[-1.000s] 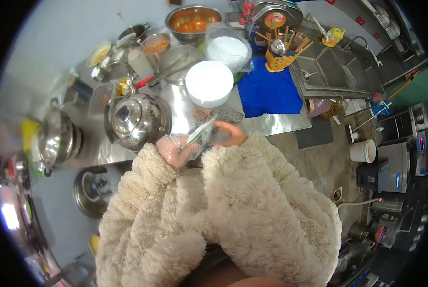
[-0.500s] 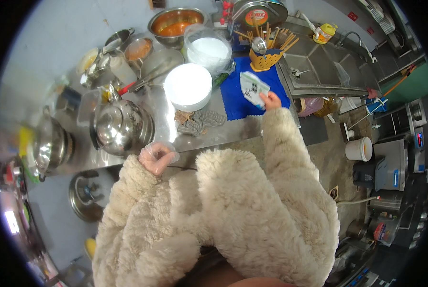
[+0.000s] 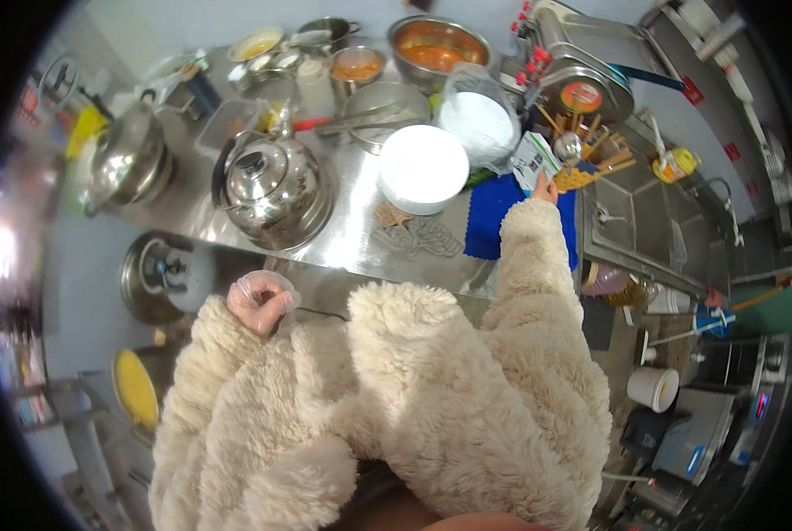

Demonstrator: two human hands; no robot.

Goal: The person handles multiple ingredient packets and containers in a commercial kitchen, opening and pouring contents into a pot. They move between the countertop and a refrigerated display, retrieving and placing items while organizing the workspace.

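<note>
My right hand (image 3: 544, 188) is stretched out over the far right of the counter, closed on the lower end of a white-and-green packet (image 3: 534, 157). The packet is tilted up in front of a yellow utensil basket (image 3: 576, 180) full of wooden chopsticks, partly covering it. Below them lies a blue cloth (image 3: 493, 221). In a loose clear plastic glove, my left hand (image 3: 261, 303) is curled just off the counter's near edge, with nothing visible in it. The nearest thing to it is a shiny steel kettle (image 3: 276, 190).
White tubs (image 3: 424, 168) stand mid-counter beside a grey patterned cloth (image 3: 422, 237). Behind are a steel bowl of red sauce (image 3: 440, 55) and a pan (image 3: 385, 113). A steel pot (image 3: 130, 155) is at left, a sink (image 3: 644, 208) at right. Under the counter is a gas cylinder (image 3: 161, 279).
The view has swung left, shifting the counter things rightward in the picture. My right hand has carried the packet farther out to the chopstick basket. My left hand stays curled.
</note>
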